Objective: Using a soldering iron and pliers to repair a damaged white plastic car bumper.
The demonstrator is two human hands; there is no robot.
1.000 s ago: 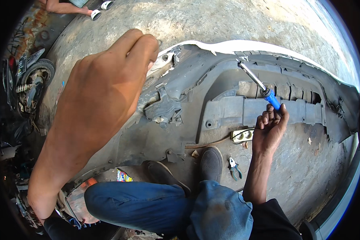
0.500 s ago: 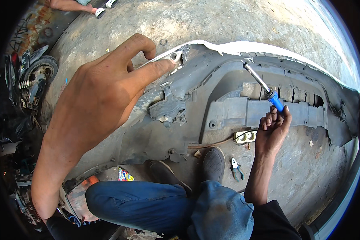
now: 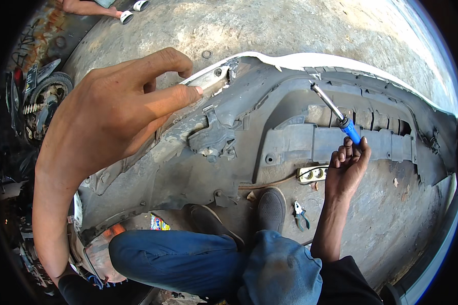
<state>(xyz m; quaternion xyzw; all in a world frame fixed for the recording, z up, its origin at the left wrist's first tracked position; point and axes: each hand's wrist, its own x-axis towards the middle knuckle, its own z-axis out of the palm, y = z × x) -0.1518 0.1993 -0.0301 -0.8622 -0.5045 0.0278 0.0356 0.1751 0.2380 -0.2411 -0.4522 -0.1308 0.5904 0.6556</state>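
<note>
A large car bumper point(image 3: 290, 96) lies inner side up across the floor in front of me, dark inside with a white outer rim. My left hand point(image 3: 122, 107) is at its left part, thumb on the inner face and index finger curled over the white rim, just left of a pale tab with a hole point(image 3: 218, 72). In my right hand point(image 3: 347, 165) is a soldering iron point(image 3: 348, 127) with a blue handle and metal barrel. Its tip points up and left, over the bumper's inner side; whether it touches I cannot tell.
Beside my right shoe point(image 3: 272, 208) lie pliers point(image 3: 301, 216) and a white power strip point(image 3: 312, 175) with a cord. A colourful packet point(image 3: 159, 222) is near my left knee. A motorcycle point(image 3: 46, 101) stands at left. Another person's leg point(image 3: 89, 7) shows at the far left.
My left hand has slid left and a little down along the bumper's rim, uncovering the pale tab. My right hand and the soldering iron have hardly moved.
</note>
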